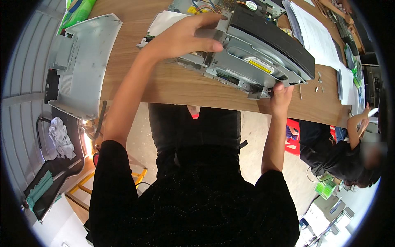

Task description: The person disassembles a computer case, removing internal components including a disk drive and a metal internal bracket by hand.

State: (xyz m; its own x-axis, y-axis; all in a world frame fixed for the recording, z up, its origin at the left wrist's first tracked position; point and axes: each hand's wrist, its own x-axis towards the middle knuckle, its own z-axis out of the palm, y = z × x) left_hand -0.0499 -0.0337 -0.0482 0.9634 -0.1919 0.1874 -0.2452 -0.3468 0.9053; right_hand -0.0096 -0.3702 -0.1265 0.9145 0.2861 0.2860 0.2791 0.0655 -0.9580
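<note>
A: What is the head view showing at the wooden surface (173, 88)?

B: A person in a black top is leaning over its near edge, and both hands are gripping a grey metal drive unit (263, 55) with a black front panel. The unit is lying tilted on the surface, its near corner sitting right at the edge.

A: What is the left hand (185, 37) doing?

B: It is lying over the unit's left end. Its fingers (207, 20) are spreading across the top of the metal frame while the thumb is pressing along the side, so the frame is being clamped between them.

A: And the right hand (281, 99)?

B: It is reaching up from below the edge of the surface. Its fingers are curling together around the unit's near corner, with the thumb tip pressing on the metal there.

A: What is lying around it?

B: A white sheet (162, 22) is sticking out from under the left hand. A stack of papers (317, 37) is lying to the right of the unit, and a few small loose bits (319, 82) are lying just beside its right corner. A grey plastic cover (82, 66) is resting on the left end of the surface. At the right rim, another person in dark clothes (333, 152) is sitting nearby.
</note>
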